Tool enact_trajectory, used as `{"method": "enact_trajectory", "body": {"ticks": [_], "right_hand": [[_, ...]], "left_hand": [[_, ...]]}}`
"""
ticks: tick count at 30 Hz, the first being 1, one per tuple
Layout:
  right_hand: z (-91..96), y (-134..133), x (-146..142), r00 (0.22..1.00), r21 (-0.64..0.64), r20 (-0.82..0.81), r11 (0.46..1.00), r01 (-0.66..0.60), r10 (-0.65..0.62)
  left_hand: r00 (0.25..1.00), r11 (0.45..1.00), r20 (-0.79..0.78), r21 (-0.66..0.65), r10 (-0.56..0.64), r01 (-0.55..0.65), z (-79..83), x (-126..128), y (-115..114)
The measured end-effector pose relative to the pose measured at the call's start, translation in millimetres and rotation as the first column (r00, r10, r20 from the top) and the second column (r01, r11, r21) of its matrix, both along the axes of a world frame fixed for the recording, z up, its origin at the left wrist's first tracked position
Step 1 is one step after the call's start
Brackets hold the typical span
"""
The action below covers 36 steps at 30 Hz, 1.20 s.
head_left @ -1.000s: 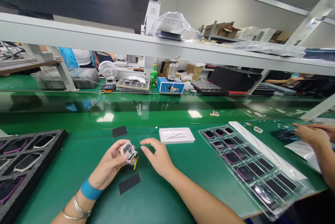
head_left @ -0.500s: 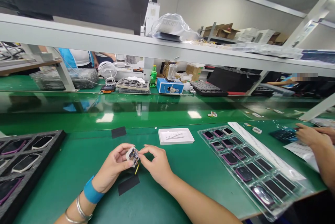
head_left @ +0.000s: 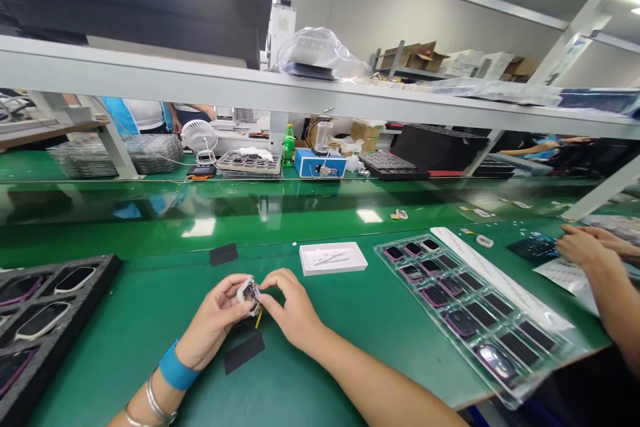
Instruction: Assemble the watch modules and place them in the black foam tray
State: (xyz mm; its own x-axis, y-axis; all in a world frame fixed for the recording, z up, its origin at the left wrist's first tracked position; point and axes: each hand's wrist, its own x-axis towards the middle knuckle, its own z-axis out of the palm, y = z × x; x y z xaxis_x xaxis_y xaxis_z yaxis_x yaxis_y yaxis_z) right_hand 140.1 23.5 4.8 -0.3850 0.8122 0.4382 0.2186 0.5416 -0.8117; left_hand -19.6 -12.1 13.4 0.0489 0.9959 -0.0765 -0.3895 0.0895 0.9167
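Note:
My left hand (head_left: pixel 215 317) holds a small white watch-like casing (head_left: pixel 247 292) with exposed electronics, gripped between thumb and fingers above the green bench. My right hand (head_left: pixel 290 307) pinches at the casing's right side with thumb and forefinger. A thin yellow strip (head_left: pixel 258 319) hangs below the casing. A black rectangular pad (head_left: pixel 243 352) lies on the mat just under my hands.
A black foam tray (head_left: pixel 65 320) with oval parts sits at the left. A small white tray (head_left: pixel 333 258) lies ahead. A clear blister tray (head_left: pixel 520 400) of dark parts runs to the right, beside a white strip (head_left: pixel 495 280). Another person's hands (head_left: pixel 583 247) work at far right.
My right hand moved in from open beside the casing and closed its thumb and forefinger on it. The view has shifted slightly right and down.

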Motion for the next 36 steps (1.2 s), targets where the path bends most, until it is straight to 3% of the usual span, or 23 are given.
{"method": "enact_trajectory", "body": {"ticks": [1, 2, 4, 6, 7, 8, 10, 12, 16, 19, 26, 32, 36], "right_hand": [[-0.6, 0.9, -0.8, 0.992, -0.172, -0.118, 0.983, -0.064, 0.044], [-1.6, 1.5, -1.7, 0.968, -0.333, -0.235, 0.929, -0.161, 0.084], [-4.3, 2.3, -3.7, 0.898, -0.556, -0.41, 0.737, -0.383, 0.157], [-6.5, 2.7, -4.9, 0.861, -0.667, -0.475, 0.563, -0.487, 0.181], [-6.8, 3.1, -4.9, 0.862, -0.7, -0.479, 0.521, -0.488, 0.163], [-6.6, 3.7, -4.4, 0.871, -0.721, -0.476, 0.511, -0.468, 0.125], [-4.4, 5.9, -1.9, 0.883, -0.725, -0.467, 0.557, -0.406, 0.035], [-0.7, 8.5, 1.8, 0.886, -0.676, -0.463, 0.65, -0.347, -0.009], [7.1, 9.4, 8.4, 0.905, -0.435, -0.423, 0.868, -0.238, 0.036], [11.2, 4.7, 10.6, 0.935, -0.246, -0.346, 0.953, -0.175, 0.082], [15.9, -2.0, 11.1, 0.996, -0.023, -0.085, 0.999, -0.026, 0.024], [13.9, -1.2, 8.9, 1.0, 0.111, 0.022, 0.994, 0.011, -0.013], [9.8, -0.7, 5.2, 0.997, 0.114, 0.069, 0.993, 0.017, -0.025]], "left_hand": [[1.0, 1.0, 0.01, 0.002, 0.005, -0.005, 0.2, -1.3, 0.2], [1.0, 1.0, 0.023, 0.006, 0.006, -0.007, 0.2, -2.9, 0.4], [0.999, 1.0, 0.054, 0.014, 0.007, -0.008, 0.0, -6.3, 1.3], [0.996, 1.0, 0.084, 0.018, 0.009, -0.01, -0.3, -9.4, 2.6], [0.996, 1.0, 0.094, 0.017, 0.01, -0.012, -0.4, -10.7, 3.3], [0.995, 1.0, 0.101, 0.016, 0.013, -0.015, -0.5, -11.7, 3.9], [0.995, 1.0, 0.103, 0.011, 0.014, -0.015, -0.6, -12.8, 4.9], [0.995, 1.0, 0.098, 0.001, 0.002, -0.002, -0.9, -13.0, 5.3], [0.993, 0.996, 0.087, -0.047, -0.076, 0.08, -1.8, -11.8, 4.0], [0.984, 0.983, 0.081, -0.083, -0.158, 0.165, -2.0, -10.0, 2.1], [0.952, 0.941, 0.039, -0.143, -0.305, 0.307, -1.6, -1.3, 0.3], [0.97, 0.954, 0.008, -0.182, -0.243, 0.24, -1.6, 5.2, 1.0], [0.98, 0.965, -0.046, -0.19, -0.193, 0.181, -3.2, 9.8, 0.9]]}}
